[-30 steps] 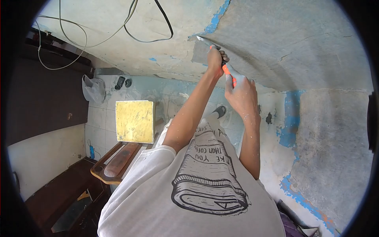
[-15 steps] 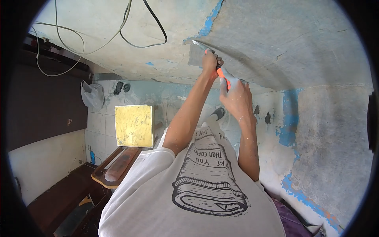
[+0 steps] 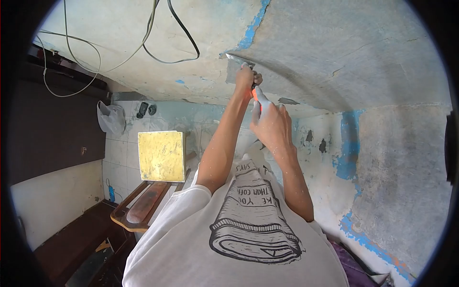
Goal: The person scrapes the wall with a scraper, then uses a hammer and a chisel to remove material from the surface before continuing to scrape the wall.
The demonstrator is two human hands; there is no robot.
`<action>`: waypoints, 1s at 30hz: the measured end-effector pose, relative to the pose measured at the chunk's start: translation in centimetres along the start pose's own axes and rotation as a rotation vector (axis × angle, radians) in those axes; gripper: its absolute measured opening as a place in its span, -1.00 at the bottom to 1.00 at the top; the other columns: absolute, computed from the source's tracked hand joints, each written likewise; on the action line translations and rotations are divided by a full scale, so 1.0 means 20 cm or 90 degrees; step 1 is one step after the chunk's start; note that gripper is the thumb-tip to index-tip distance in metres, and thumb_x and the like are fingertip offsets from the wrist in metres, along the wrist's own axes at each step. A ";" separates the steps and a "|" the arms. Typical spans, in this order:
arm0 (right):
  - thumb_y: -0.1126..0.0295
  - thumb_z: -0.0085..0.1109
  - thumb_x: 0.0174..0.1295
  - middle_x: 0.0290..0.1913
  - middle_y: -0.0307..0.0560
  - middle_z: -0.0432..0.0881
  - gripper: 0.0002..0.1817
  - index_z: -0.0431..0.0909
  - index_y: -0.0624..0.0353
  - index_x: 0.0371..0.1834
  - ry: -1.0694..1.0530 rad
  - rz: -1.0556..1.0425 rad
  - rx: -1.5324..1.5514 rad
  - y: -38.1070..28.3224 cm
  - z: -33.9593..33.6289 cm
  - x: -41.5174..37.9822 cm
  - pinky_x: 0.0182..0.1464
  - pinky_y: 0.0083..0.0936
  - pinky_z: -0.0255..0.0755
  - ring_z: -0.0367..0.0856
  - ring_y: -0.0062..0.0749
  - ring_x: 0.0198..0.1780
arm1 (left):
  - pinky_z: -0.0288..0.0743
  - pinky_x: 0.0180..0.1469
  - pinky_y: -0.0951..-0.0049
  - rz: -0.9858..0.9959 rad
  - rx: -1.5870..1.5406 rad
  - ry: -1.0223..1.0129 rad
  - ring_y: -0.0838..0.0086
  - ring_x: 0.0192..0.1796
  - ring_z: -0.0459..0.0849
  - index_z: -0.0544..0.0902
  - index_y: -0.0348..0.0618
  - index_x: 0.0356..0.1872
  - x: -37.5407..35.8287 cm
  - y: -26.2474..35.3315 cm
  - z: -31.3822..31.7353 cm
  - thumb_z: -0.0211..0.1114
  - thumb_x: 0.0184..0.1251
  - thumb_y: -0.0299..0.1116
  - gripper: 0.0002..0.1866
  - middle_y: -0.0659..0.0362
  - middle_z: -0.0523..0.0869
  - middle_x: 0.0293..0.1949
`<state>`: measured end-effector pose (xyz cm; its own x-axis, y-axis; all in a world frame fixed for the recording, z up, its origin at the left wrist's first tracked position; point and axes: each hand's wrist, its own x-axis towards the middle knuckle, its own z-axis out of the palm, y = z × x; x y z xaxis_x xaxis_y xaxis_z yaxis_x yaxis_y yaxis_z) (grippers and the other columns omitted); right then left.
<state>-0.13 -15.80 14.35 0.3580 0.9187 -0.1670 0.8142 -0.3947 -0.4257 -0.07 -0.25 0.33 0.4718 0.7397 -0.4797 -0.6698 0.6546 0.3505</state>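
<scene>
My left hand [image 3: 245, 77] is closed around a scraper whose metal blade [image 3: 238, 59] points up and left, right at the wall by a grey patch. Just below it, my right hand [image 3: 273, 123] grips an orange handle [image 3: 257, 96], its index finger laid along it. The top of this handle meets my left hand; I cannot tell if it belongs to the same scraper. Above the blade runs a strip of peeling blue paint [image 3: 250, 33], between the cream wall and the grey-coated wall [image 3: 325, 52].
Cables [image 3: 143, 43] hang at upper left. A yellow square board [image 3: 161, 157] stands low beside a wooden chair [image 3: 131, 222]. Further left are a plastic bag [image 3: 111, 117] and a dark brown panel [image 3: 57, 124]. More blue paint [image 3: 348, 143] shows on the right wall.
Both hands have moved left and the right one also down, carrying the scraper and orange handle along. The blade now lies flatter and shows more of its width. Both grips stay closed.
</scene>
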 end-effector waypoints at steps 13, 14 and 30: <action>0.31 0.02 0.30 -0.44 0.25 0.63 -0.58 0.48 0.12 0.22 0.029 -0.024 -0.012 0.07 0.03 0.09 -0.14 -0.03 0.45 0.57 0.25 -0.27 | 0.09 -0.66 0.57 0.010 -0.037 0.029 0.61 -0.66 0.13 0.22 -0.12 -0.39 0.15 -0.04 -0.08 -0.20 0.42 -0.36 -0.85 0.27 0.16 -0.57; 0.32 0.02 0.29 -0.45 0.26 0.63 -0.59 0.48 0.14 0.20 0.042 -0.026 0.018 0.05 0.03 0.07 -0.15 -0.03 0.46 0.57 0.25 -0.30 | 0.09 -0.67 0.57 0.007 -0.032 -0.009 0.61 -0.66 0.13 0.22 -0.12 -0.39 0.14 -0.04 -0.09 -0.20 0.43 -0.35 -0.84 0.27 0.15 -0.57; 0.33 0.03 0.29 -0.43 0.25 0.63 -0.62 0.51 0.10 0.17 0.043 -0.008 -0.008 0.06 -0.01 0.06 -0.10 -0.01 0.45 0.57 0.26 -0.24 | 0.11 -0.68 0.58 0.010 -0.018 -0.030 0.62 -0.66 0.16 0.23 -0.11 -0.42 0.15 -0.05 -0.07 -0.21 0.38 -0.43 -0.87 0.29 0.17 -0.58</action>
<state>1.44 -15.16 13.75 0.3773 0.9205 -0.1011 0.8242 -0.3836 -0.4167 1.11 1.14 -2.64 0.4870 0.7573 -0.4351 -0.6936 0.6381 0.3342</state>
